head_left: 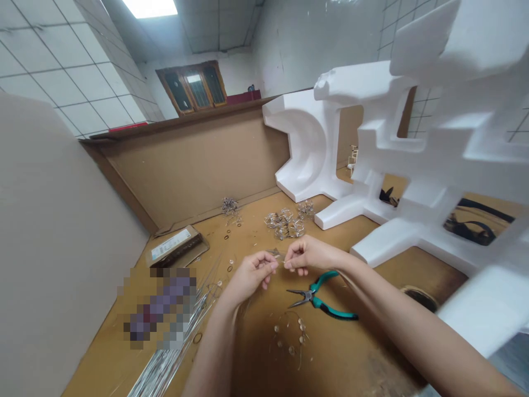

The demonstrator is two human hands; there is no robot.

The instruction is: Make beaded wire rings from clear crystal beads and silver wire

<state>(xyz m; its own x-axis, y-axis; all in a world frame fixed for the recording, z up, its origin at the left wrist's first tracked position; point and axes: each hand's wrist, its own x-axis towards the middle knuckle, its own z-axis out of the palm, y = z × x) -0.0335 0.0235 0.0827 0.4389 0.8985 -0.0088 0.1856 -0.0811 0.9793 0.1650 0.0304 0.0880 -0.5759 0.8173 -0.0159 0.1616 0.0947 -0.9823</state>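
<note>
My left hand [254, 275] and my right hand [309, 255] meet over the middle of the table, fingertips pinched and a small gap between them. Something tiny and thin is at the fingertips, too small to name. Below my right hand lie needle-nose pliers [306, 296] with teal handles, jaws apart and pointing left. Nearer to me are thin wire pieces with clear round beads [291, 349]. Beyond the hands sits a cluster of bent silver wire pieces [285, 222]. A bundle of straight silver wires [165, 361] runs along the left of my left forearm.
White foam blocks [306, 143] stand along the right side. A cardboard panel [198, 160] closes the back. At the left are a brown package with a white label [171, 244] and a blurred-out patch [161, 306]. Small dark rings [197, 337] lie scattered.
</note>
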